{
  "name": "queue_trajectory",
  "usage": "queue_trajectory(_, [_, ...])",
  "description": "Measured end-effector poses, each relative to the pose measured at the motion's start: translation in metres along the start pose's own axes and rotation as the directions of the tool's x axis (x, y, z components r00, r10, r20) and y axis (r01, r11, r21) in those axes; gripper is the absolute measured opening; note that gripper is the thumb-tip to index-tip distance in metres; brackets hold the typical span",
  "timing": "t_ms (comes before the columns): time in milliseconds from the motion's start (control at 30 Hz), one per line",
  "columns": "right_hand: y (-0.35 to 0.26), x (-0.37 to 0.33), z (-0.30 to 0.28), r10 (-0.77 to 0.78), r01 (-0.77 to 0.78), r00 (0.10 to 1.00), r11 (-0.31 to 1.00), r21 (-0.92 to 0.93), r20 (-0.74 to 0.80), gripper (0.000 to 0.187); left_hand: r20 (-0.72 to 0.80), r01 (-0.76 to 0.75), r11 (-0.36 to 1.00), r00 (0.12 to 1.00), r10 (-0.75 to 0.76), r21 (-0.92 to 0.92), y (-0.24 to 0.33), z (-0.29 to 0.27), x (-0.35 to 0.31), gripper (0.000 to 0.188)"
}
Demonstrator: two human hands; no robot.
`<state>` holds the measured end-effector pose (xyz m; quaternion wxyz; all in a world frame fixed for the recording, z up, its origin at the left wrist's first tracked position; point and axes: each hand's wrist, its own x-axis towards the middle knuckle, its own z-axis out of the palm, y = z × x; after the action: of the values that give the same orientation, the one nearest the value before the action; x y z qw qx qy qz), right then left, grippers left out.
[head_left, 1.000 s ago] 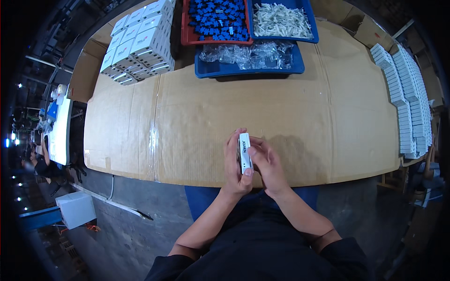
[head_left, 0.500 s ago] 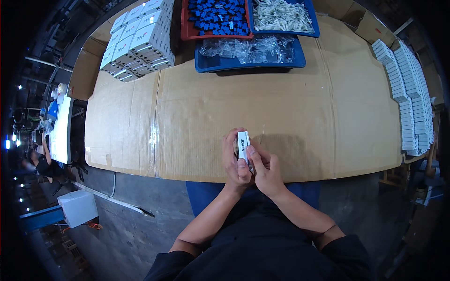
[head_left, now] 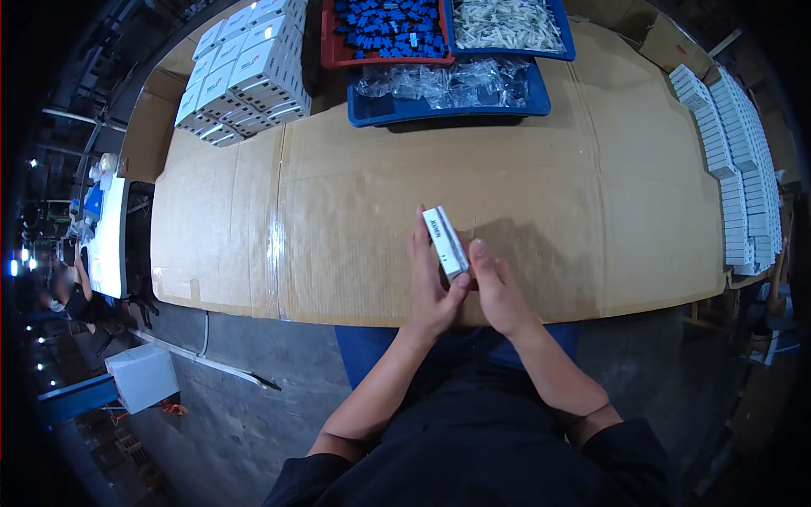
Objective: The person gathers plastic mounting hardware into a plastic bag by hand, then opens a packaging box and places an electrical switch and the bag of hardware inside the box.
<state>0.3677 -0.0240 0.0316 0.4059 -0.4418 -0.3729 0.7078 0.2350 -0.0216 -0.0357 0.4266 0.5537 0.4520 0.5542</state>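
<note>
A small, narrow white box (head_left: 445,242) with dark print stands tilted above the near part of the cardboard-covered table. My left hand (head_left: 431,291) is closed on it, fingers along its left side and thumb at its lower end. Close by on the right, my right hand (head_left: 500,296) has its thumb raised and apart from the box. Its other fingers are partly hidden, so whether they touch the box's lower right edge is unclear.
Stacked white boxes (head_left: 241,80) stand at the far left, and rows of slim white boxes (head_left: 735,165) line the right edge. At the back are a red tray (head_left: 323,55) of blue pieces, a blue tray (head_left: 571,42) of pale slim pieces, and a blue tray (head_left: 363,114) of clear plastic bags.
The box has turned and tilted, showing more of its printed side, and moved slightly away from me. My right hand has loosened from it and shifted right; my left hand still holds it.
</note>
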Motion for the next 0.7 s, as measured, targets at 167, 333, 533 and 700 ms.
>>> queue_trajectory(167, [0.001,0.001,-0.026,-0.019,0.028,0.999,0.964,-0.263,0.039,0.067,0.077,0.294,0.83,0.953,-0.294,-0.473,0.022,0.005,0.003,0.081])
queue_trajectory(333, [-0.006,-0.001,-0.037,-0.504,0.49,0.839,0.535,-0.688,0.206,0.08,0.337,0.67,0.617,0.742,-0.579,-0.413,0.034,0.003,0.008,0.067])
queue_trajectory(533, [0.002,0.01,-0.051,-0.722,0.642,0.612,0.215,-0.736,0.323,0.086,0.468,0.73,0.425,0.675,-0.571,-0.534,0.057,0.019,0.001,0.069])
queue_trajectory(700, [0.012,0.011,-0.051,-0.805,0.715,0.528,0.247,-0.654,0.272,0.087,0.519,0.746,0.467,0.666,-0.535,-0.475,0.051,0.018,-0.005,0.072])
